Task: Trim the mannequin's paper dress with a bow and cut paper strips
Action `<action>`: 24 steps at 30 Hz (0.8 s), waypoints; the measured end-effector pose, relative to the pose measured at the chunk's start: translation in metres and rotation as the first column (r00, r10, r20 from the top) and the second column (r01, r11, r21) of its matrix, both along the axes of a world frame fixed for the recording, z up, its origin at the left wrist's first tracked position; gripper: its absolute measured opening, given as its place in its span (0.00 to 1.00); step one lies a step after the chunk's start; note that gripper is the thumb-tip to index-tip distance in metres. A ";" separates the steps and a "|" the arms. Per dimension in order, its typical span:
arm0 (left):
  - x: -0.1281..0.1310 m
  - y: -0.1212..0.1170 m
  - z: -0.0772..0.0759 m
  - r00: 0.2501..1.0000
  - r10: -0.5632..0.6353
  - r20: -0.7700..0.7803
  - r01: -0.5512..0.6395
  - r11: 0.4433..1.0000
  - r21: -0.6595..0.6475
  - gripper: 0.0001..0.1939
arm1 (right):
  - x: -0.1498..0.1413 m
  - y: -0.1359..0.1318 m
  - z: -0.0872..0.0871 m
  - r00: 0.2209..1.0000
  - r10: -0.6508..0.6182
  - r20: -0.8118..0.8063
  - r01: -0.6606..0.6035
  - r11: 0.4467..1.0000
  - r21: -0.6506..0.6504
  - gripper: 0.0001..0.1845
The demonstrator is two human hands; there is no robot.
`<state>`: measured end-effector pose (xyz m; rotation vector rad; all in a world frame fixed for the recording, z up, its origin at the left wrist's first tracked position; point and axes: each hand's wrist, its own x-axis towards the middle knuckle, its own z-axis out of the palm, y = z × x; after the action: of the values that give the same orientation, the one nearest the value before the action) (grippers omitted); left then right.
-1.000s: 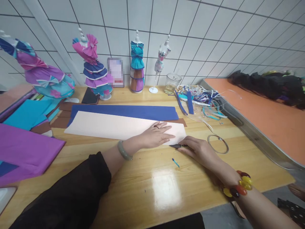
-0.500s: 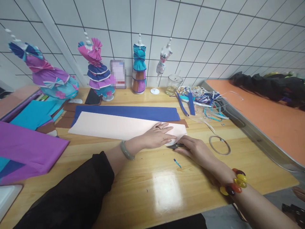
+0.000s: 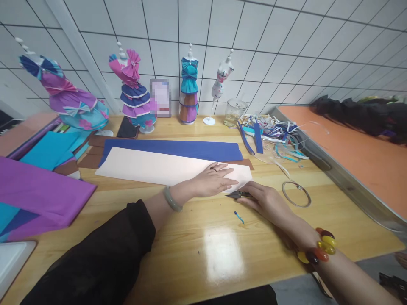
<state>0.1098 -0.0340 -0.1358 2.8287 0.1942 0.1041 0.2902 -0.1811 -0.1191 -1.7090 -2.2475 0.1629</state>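
My left hand (image 3: pixel 213 180) lies flat with fingers stretched out on the right end of a long pale pink paper sheet (image 3: pixel 152 167). Just right of it, my right hand (image 3: pixel 266 201) is closed around small dark scissors (image 3: pixel 238 195), whose tips point left at the sheet's lower right corner. A long blue sheet (image 3: pixel 173 149) lies behind the pink one, with a brown sheet (image 3: pixel 246 162) showing at its right end. A tiny blue scrap (image 3: pixel 239 217) rests on the wooden table (image 3: pixel 203 250) below my right hand.
Paper-dressed mini mannequins (image 3: pixel 132 91) stand along the tiled wall beside a glass jar (image 3: pixel 234 112). A ribbon pile (image 3: pixel 270 133) and a wire ring (image 3: pixel 296 194) lie right. Purple paper (image 3: pixel 41 195) and teal sheets (image 3: pixel 47 148) lie left; an orange surface (image 3: pixel 356 148) runs right.
The view has shifted slightly. My right hand has edged the scissors a little left toward the pink sheet's corner; my left hand stays flat on the sheet.
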 end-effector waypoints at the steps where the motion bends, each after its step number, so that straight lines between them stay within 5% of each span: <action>1: 0.000 0.000 0.001 1.000 -0.002 -0.002 0.002 1.000 0.001 0.20 | -0.001 0.001 0.000 1.000 0.001 0.002 -0.001 1.000 -0.004 0.13; 16: 0.002 0.000 -0.003 1.000 -0.016 0.006 0.015 1.000 0.025 0.21 | -0.007 0.007 -0.003 0.999 0.045 0.007 -0.046 0.998 0.038 0.12; 24: -0.007 0.013 0.017 0.990 -0.062 0.125 0.080 0.987 -0.137 0.23 | -0.008 0.006 -0.003 1.000 0.021 0.015 -0.022 0.999 0.046 0.12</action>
<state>0.1027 -0.0205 -0.1191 2.6739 0.0706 0.2357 0.2825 -0.1756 -0.1219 -1.6686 -2.2625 0.1028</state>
